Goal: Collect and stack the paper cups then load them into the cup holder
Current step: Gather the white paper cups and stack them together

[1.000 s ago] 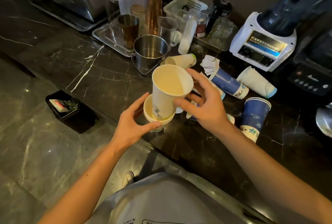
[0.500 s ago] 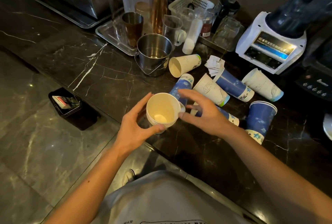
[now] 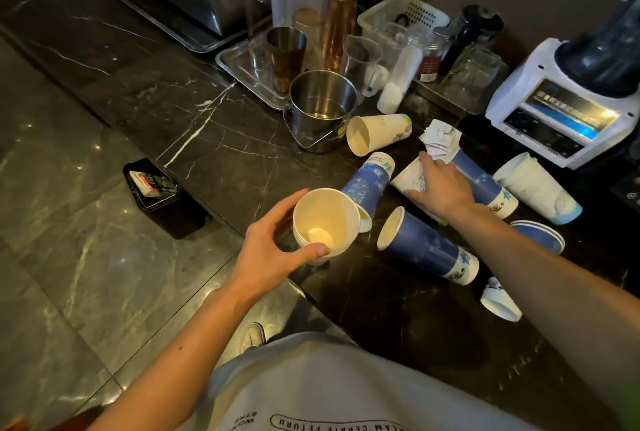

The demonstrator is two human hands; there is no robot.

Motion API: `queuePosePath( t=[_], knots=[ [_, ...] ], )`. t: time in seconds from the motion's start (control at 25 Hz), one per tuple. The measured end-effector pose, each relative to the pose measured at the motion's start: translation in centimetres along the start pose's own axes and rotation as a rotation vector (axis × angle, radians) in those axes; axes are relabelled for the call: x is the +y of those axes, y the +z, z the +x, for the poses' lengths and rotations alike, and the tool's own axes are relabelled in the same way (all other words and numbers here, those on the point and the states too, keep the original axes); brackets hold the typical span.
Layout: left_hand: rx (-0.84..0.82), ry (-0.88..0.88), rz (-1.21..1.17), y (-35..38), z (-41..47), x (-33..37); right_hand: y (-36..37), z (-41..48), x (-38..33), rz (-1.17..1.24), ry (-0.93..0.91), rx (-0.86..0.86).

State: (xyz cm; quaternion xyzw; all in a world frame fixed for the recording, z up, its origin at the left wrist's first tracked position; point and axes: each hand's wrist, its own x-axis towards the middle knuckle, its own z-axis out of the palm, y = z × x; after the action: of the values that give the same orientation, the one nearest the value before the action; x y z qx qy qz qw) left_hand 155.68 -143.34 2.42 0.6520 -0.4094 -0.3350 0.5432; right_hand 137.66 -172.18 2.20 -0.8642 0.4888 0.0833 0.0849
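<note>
My left hand (image 3: pixel 273 250) grips a short stack of white paper cups (image 3: pixel 325 221), upright at the counter's front edge. My right hand (image 3: pixel 440 185) lies over a white cup (image 3: pixel 408 176) that is on its side, fingers wrapping it. Loose cups lie scattered on the black marble counter: a white one (image 3: pixel 377 133) by the bucket, a blue one (image 3: pixel 369 185) behind the stack, a blue one (image 3: pixel 426 247) under my right forearm, a blue one (image 3: pixel 485 185) and a white one (image 3: pixel 536 188) further right. An upside-down blue cup (image 3: pixel 536 235) shows beyond my arm. No cup holder is visible.
A steel bucket (image 3: pixel 322 108) stands behind the cups, with a metal tray (image 3: pixel 239 67) of glasses and shakers beyond it. A white blender base (image 3: pixel 568 112) sits at the right, crumpled receipts (image 3: pixel 440 136) beside it. A black box (image 3: pixel 156 188) rests on the floor to the left.
My right hand pushed the white cup down into the stack, let go, and reached right onto the white cup lying on its side. My left hand kept the stack.
</note>
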Motion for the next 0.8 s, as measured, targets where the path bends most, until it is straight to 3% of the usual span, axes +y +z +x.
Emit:
queuePosePath(
  t=[0.2,0.48,0.64,0.8],
  knots=[
    [0.017,-0.01,-0.001,0.3,0.0,-0.1,-1.2,-1.4,0.2,0.121,0.031,0.127],
    [0.02,0.005,0.003,0.6,0.2,-0.3,-6.9,-8.2,-1.8,0.74,-0.099,0.404],
    [0.013,0.004,-0.012,0.5,0.1,-0.2,-9.8,-13.5,-6.2,1.119,-0.366,0.362],
    [-0.009,0.011,-0.059,0.3,0.1,-0.2,-8.4,-15.3,-8.7,1.211,-0.533,0.147]
  ],
)
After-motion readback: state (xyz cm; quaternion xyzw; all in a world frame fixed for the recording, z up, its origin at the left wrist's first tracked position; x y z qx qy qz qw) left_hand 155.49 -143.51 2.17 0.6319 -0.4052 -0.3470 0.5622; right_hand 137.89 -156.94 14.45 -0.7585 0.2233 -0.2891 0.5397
